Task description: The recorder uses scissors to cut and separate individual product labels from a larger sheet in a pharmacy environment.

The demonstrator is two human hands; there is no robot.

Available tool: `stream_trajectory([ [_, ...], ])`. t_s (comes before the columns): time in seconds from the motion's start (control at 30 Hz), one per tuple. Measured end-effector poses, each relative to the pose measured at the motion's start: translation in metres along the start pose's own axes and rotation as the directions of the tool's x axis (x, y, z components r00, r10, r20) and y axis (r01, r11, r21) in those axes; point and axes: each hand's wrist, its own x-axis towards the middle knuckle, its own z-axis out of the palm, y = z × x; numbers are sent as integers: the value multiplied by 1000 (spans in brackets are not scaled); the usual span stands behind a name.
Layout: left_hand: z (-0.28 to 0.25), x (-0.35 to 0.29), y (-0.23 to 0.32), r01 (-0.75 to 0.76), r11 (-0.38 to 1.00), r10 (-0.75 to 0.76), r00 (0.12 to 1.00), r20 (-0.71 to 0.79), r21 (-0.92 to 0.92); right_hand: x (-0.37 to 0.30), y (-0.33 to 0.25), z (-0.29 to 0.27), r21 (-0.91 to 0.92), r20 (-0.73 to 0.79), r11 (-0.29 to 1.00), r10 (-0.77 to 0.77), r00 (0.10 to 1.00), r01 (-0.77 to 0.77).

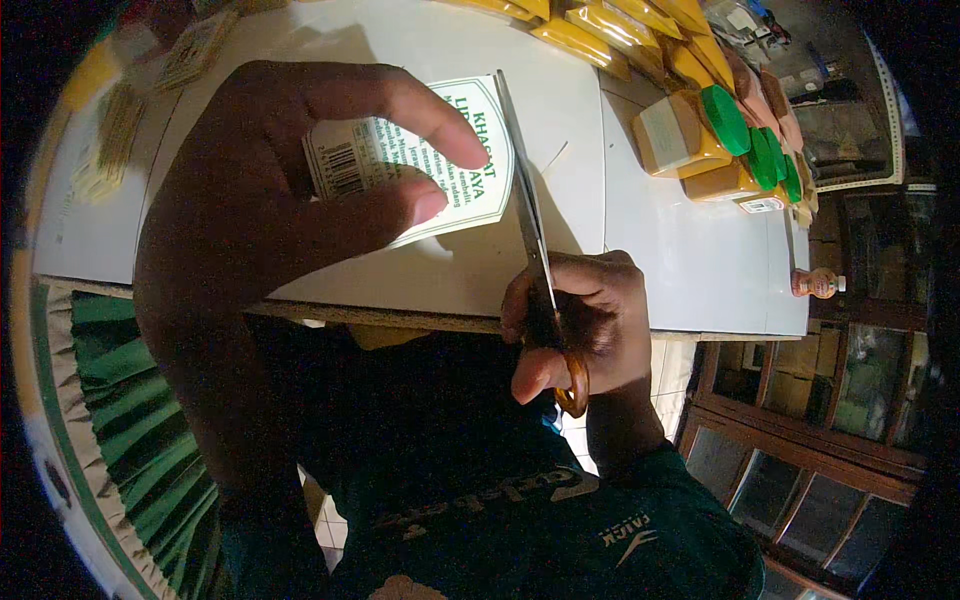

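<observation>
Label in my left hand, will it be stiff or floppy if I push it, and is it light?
The label looks like a thin sheet, so it's probably very light. It seems moderately stiff, since it stays nearly flat past the fingers. Pushing its free edge beside the scissors might bend it, given that thinness.

Your worktop [705, 250]: white, glossy, thin seam left of the green-lidded jars [668, 135]. Jars grouped close, contents yellow-brown. Beyond them from where you stand, yellow packets [608, 38], heaped. Left of the jars, a thin pale strip [557, 156]. Well left of them, pale flat stacks [105, 150], blurred. Nearer you than the jars, a small bottle [818, 284], pale cap.
</observation>
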Motion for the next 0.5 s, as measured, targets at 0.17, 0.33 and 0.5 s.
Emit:
stream_trajectory([
  [0.17, -9, 3, -8, -39, 999, 37, 997, 71, 27, -1, 4, 4, 40, -50, 999, -16, 999, 18],
  [0.33, -12, 4, -8, -14, 999, 11, 995, 100, 29, 1, 1, -1, -24, 8, 999, -23, 1000, 23],
  [0.5, -16, 6, -10, -62, 997, 57, 992, 115, 46, 1, 3, 0, -38, 10, 999, -35, 999, 35],
])
